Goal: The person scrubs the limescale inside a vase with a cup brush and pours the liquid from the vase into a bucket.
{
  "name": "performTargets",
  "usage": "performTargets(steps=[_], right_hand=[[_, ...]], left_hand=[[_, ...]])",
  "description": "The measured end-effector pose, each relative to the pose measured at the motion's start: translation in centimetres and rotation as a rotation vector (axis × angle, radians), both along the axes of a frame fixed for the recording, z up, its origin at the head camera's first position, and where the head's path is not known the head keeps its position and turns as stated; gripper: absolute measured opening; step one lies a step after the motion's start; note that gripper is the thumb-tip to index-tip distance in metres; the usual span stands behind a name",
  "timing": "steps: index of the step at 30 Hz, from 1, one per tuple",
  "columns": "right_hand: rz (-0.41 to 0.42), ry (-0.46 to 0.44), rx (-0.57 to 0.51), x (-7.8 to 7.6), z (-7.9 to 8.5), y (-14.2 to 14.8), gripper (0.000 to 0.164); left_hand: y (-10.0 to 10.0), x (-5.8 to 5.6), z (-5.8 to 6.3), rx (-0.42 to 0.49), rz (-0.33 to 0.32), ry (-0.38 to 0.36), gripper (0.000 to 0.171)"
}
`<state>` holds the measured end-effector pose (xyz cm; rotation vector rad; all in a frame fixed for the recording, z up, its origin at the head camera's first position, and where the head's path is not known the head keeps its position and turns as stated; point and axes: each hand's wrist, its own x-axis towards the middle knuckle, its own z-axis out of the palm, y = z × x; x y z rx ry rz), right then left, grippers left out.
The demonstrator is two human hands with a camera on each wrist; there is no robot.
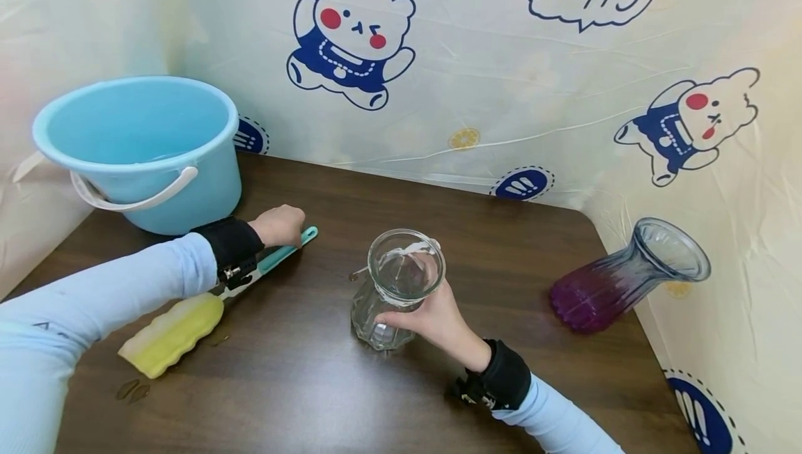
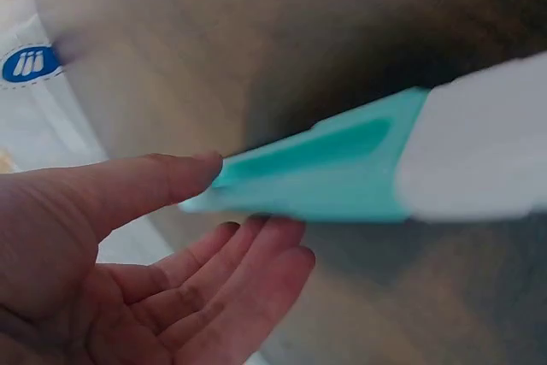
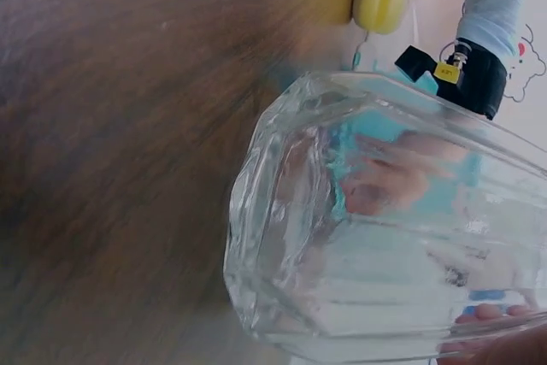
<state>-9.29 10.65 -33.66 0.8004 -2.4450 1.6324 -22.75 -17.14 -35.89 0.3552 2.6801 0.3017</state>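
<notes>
1 printed backdrop (image 1: 489, 85), pale, with blue-clad bears and the word "happy", rising behind the worktop. 1 worktop (image 1: 301, 384), dark brown wood grain, rounded at the far right corner. 1 bucket (image 1: 203, 193), light blue with a white carrying handle (image 1: 140, 198), upright at the far left corner. 1 coloured glass vase (image 1: 592, 301), purple below and blue-grey above, upright near the right edge. 1 clear glass vase (image 1: 372, 315), faceted base, upright near the middle of the worktop; the right hand (image 1: 432, 315) grasps it, thumb across its near side, fingers round the far side. 1 sponge brush (image 1: 207, 311), set between the left edge and the middle, its yellow head toward the near left corner and its teal grip (image 1: 276, 257) pointing to the far edge; the left hand (image 1: 280, 224) is at the grip's end, thumb against it, fingers (image 2: 248, 284) released and loosely extended beneath. Several small wet marks (image 1: 128, 390), beside the yellow head.
</notes>
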Motion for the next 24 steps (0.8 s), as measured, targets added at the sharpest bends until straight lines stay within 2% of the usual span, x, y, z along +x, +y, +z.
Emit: performTargets(steps=[4,10,13,16,18,24], right_hand=[[-0.035,-0.053,-0.034,0.2,0.1,-0.3,0.083],[-0.113,-0.084,-0.058,0.5,0.3,-0.8,0.083],[-0.114,-0.074,-0.065,0.5,0.3,-1.0,0.081],[-0.105,-0.058,-0.075,0.5,0.2,-0.9,0.078],[-0.101,-0.045,-0.086,0.5,0.2,-0.8,0.077],[-0.110,-0.015,-0.090,0.4,0.1,-0.9,0.073]], left_hand=[[-0.4,0.3,1.6,0.028,-0.009,0.067,0.016],[-0.7,0.6,4.9,0.085,-0.170,0.279,0.023],[-0.9,0.6,6.9,0.084,-0.194,0.354,0.024],[-1.2,0.4,8.8,0.051,-0.171,0.379,0.029],[-1.4,0.2,9.8,0.035,-0.159,0.369,0.032],[-2.7,-0.7,12.1,0.016,-0.152,0.376,0.034]])
